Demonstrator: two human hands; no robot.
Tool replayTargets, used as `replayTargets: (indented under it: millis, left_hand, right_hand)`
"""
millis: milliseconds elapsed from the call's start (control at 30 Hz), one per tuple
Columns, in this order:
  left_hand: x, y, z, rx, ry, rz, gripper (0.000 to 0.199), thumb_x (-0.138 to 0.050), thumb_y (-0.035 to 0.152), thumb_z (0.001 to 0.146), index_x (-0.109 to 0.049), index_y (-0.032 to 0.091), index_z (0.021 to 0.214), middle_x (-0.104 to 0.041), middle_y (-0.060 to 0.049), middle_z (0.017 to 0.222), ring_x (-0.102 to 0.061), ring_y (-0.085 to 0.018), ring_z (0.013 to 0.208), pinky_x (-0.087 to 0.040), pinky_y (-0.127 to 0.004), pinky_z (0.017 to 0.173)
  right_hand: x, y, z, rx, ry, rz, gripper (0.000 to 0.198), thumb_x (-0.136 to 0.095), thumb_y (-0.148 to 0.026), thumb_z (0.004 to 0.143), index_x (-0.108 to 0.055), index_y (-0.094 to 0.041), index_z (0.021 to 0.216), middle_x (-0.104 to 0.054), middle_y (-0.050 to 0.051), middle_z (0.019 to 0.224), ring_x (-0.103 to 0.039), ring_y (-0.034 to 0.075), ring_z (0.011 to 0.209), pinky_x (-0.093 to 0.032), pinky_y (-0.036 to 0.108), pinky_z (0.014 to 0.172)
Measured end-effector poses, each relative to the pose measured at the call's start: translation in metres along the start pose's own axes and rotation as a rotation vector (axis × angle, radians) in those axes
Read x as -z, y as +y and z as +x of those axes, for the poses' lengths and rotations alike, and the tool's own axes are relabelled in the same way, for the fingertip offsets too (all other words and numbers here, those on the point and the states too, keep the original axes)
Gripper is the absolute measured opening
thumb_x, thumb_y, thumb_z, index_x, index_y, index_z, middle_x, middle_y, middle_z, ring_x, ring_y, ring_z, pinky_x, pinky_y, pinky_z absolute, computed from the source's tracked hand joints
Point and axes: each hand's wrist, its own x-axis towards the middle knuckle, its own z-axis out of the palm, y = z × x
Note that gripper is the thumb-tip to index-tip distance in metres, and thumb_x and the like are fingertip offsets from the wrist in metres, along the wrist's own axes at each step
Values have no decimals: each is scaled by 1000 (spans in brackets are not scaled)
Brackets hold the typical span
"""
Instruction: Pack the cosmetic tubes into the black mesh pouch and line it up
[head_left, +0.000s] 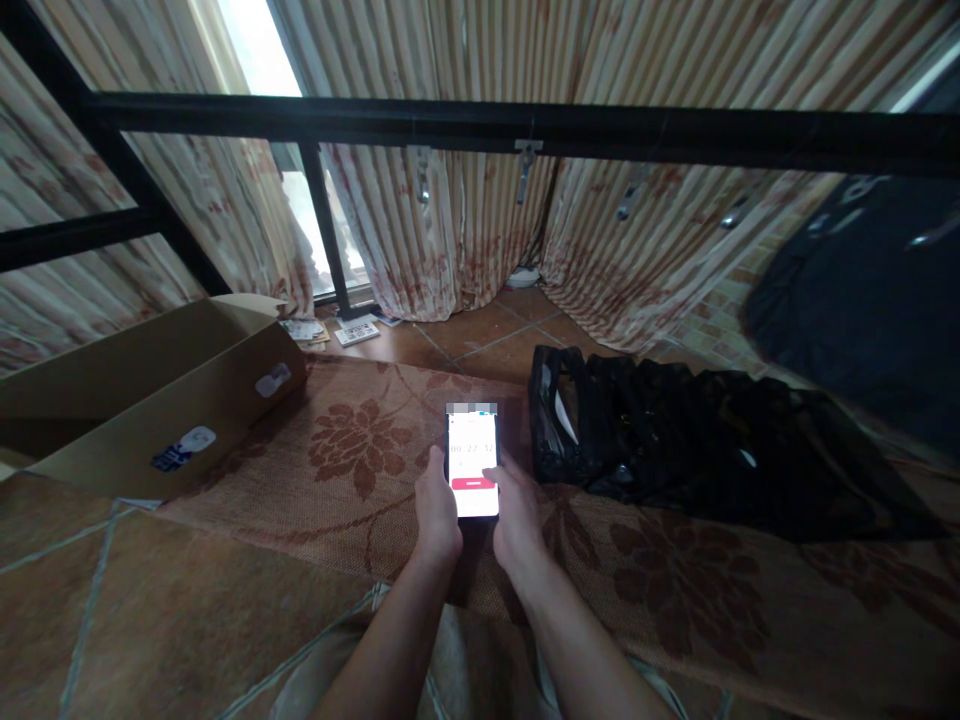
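A smartphone (pixel 471 500) with a bright white screen is held upright between both hands, low in the middle of the view. Its screen shows a timer reading and a red button. My left hand (pixel 436 510) wraps the phone's left edge. My right hand (pixel 519 510) grips the opposite edge, its thumb resting over the screen near the red button. The fingers behind the phone are hidden. Beneath the hands lies a brown rug (pixel 405 440) with a dark flower pattern.
An open cardboard box (pixel 225 420) stands at the left. Right of the phone, a black mesh organizer (pixel 675 440) lies on the rug. A dark metal bar (pixel 465 122) with hanging clips crosses in front of the curtains (pixel 405 230). Dark blue cloth (pixel 855 310) hangs at the right.
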Motion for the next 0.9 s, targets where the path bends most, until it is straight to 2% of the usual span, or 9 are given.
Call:
replayTargets:
  millis: [367, 600, 900]
  left_hand:
    - [2, -3, 2, -29, 1, 21, 38, -52, 44, 89, -69, 10, 84, -73, -9, 76, -69, -19, 59, -52, -27, 54]
    - [2, -3, 1, -34, -20, -4, 39, -54, 45, 88, -70, 10, 86, -73, -9, 76, -70, -20, 61, -55, -29, 60]
    - [0, 0, 0, 9, 10, 9, 38, -52, 42, 91, -71, 9, 87, -74, -10, 76, -70, -21, 60, -56, -30, 60]
  right_hand:
    - [2, 4, 2, 7, 4, -10, 40, -57, -20, 61, -72, -17, 98, -75, 1, 74, -70, 22, 71, -54, 28, 64]
    - [0, 1, 0, 3, 15, -6, 41, -57, -21, 61, -72, -17, 99, -75, 0, 73, -70, 21, 71, -54, 28, 64]
    - [1, 0, 0, -35, 6, 16, 40, -58, -21, 59, -71, -18, 97, -75, 1, 74, -70, 23, 72, -54, 29, 64]
